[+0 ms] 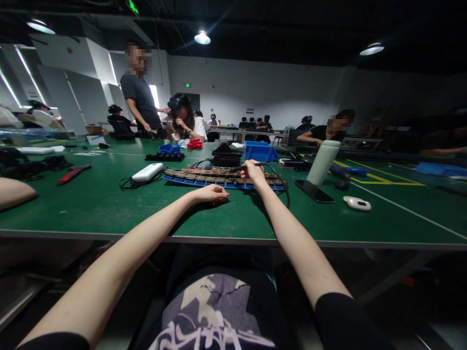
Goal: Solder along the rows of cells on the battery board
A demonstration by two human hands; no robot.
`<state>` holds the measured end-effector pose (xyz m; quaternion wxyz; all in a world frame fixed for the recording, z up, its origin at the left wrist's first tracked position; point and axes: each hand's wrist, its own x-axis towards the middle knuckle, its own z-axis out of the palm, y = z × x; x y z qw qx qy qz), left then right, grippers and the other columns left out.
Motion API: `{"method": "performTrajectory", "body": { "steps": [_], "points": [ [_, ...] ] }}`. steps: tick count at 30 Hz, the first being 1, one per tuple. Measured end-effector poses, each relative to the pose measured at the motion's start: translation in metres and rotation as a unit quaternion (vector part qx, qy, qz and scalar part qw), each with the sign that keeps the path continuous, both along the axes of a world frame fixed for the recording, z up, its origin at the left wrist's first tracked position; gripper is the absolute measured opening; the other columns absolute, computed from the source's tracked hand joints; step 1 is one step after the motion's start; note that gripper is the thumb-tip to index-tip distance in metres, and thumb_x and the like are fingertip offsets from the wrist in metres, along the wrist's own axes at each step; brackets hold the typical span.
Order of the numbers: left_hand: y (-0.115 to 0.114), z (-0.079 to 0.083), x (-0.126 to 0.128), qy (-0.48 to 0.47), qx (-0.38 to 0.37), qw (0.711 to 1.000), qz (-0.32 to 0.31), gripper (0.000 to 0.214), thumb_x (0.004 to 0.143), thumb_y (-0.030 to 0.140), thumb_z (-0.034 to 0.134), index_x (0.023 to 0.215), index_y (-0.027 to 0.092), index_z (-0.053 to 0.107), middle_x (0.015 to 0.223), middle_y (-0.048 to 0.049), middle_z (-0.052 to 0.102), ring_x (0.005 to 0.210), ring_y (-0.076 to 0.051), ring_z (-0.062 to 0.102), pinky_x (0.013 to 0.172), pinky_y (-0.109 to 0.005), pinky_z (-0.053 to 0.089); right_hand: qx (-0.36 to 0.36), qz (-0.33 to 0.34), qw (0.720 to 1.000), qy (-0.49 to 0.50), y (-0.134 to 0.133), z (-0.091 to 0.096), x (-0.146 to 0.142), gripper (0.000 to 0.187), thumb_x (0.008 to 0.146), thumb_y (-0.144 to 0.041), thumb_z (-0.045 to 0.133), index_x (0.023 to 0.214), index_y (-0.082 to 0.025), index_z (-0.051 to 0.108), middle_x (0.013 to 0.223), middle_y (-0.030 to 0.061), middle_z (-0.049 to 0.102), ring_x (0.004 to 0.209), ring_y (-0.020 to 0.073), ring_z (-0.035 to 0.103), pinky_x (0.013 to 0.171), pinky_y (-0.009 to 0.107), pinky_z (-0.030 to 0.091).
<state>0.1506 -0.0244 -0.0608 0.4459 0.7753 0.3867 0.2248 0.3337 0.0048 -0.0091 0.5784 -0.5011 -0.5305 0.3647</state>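
My right hand [253,172] is closed round the black handle of a corded, pen-like tool that looks like a soldering iron [236,169]. Its tip points left over a long blue rack [204,183] holding rows of thin gold-coloured strips [215,173]. From the handle a black cable loops to the right and down past the rack's end. My left hand [212,193] rests on the green table in front of the rack, fingers curled together; whether something small is in them is hidden.
A white power bank [148,172] with a black cable lies left of the rack. To the right stand a pale green bottle [323,163], a phone [314,191] and a white oval case [356,203]. Blue bins [260,151] sit behind. A red-handled tool [73,175] lies left. Several people are around.
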Motion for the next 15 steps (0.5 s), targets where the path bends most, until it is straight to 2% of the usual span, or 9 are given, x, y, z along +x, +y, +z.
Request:
{"method": "performTrajectory", "body": {
  "steps": [15],
  "points": [
    [0.0018, -0.0010, -0.0008, 0.001, -0.001, 1.000, -0.005, 0.048, 0.068, 0.061, 0.063, 0.075, 0.014, 0.055, 0.063, 0.0025, 0.052, 0.049, -0.006, 0.044, 0.046, -0.020, 0.036, -0.002, 0.000, 1.000, -0.002, 0.0005, -0.0001, 0.0001, 0.011, 0.072, -0.018, 0.048, 0.063, -0.017, 0.054, 0.038, -0.0053, 0.052, 0.034, 0.0090, 0.051, 0.036, 0.016, 0.040]
  ]
}}
